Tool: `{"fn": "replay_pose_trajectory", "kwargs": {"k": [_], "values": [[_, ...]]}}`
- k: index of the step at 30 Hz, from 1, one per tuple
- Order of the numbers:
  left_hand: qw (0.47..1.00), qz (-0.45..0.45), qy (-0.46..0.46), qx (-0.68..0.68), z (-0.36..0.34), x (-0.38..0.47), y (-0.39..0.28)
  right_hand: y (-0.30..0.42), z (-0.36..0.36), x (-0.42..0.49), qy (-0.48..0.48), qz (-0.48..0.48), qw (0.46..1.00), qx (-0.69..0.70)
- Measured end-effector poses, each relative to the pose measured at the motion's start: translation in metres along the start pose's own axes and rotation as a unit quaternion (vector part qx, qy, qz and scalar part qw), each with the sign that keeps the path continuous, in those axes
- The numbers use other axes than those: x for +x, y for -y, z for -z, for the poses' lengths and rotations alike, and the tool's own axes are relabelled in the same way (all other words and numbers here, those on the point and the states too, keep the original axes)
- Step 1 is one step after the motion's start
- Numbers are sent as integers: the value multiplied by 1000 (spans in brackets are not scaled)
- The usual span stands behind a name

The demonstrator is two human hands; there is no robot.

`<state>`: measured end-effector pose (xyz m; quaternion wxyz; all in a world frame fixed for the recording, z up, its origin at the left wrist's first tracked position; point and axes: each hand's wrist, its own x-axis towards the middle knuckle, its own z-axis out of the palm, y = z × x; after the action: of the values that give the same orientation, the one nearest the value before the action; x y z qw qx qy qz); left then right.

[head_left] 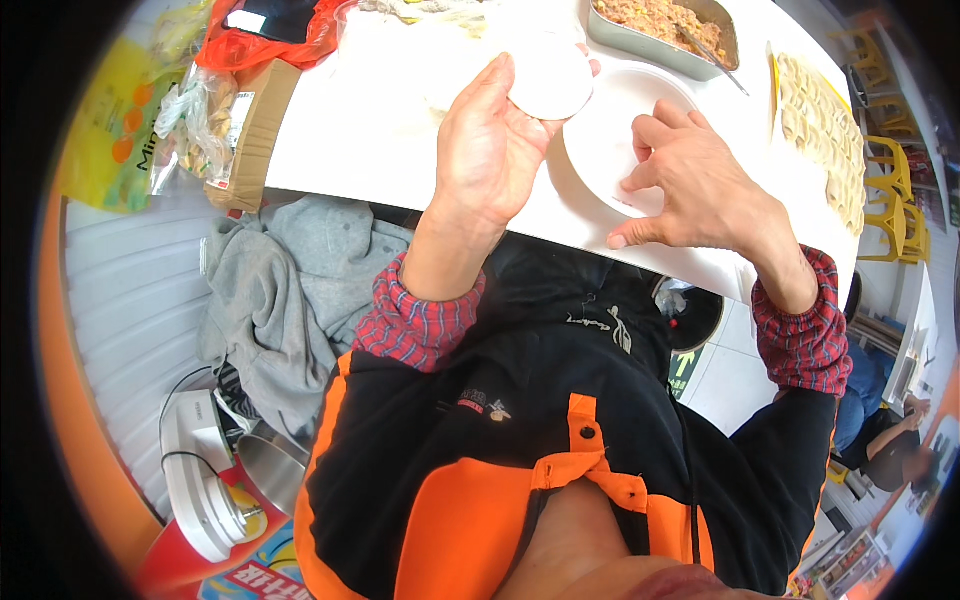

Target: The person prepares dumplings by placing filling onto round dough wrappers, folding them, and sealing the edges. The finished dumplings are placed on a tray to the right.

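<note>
A round white dough wrapper [553, 79] lies across the palm and fingers of my left hand [487, 154], above the white table [360, 135]. My right hand [694, 180] hovers over a round white bowl [600, 150], fingers apart and holding nothing. Whether its fingertips touch the inside of the bowl, I cannot tell. Beyond the bowl sits a metal tray [645, 52] of minced filling [660, 22], with a thin metal utensil [709, 49] leaning over its rim. Rows of folded dumplings [817, 135] cover a board at the right. Glare washes out the table's middle.
A red plastic bag [322, 37] with a dark phone-like device [277, 19] lies at the far left, near a cardboard box [262, 127] and bagged food [206, 127]. Below left are a grey garment [270, 277] and a white stand mixer [191, 465]. Another person [885, 450] sits at right.
</note>
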<state>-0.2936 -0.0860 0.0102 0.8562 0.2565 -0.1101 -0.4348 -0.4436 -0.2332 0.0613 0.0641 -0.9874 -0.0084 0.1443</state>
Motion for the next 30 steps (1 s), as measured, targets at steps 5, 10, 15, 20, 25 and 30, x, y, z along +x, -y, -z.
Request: {"fn": "replay_pose_trajectory", "kwargs": {"k": [5, 10, 15, 20, 25, 30], "values": [[998, 12, 21, 50, -1, -1, -4, 2, -18, -1, -163, 11, 983, -79], [999, 33, 16, 23, -7, 0, -5, 0, -4, -15, -153, 43, 985, 69], [991, 86, 42, 93, -19, -11, 5, 3, 15, -31, -337, 28, 931, 138], [987, 116, 55, 94, -30, -20, 13, 13, -11, -17, -398, -51, 916, -25], [993, 57, 58, 82, -25, -14, 4, 16, -16, -36, -403, -3, 915, 3], [983, 101, 62, 141, -23, -14, 8, 13, -20, -28, -436, -66, 897, -5]]}}
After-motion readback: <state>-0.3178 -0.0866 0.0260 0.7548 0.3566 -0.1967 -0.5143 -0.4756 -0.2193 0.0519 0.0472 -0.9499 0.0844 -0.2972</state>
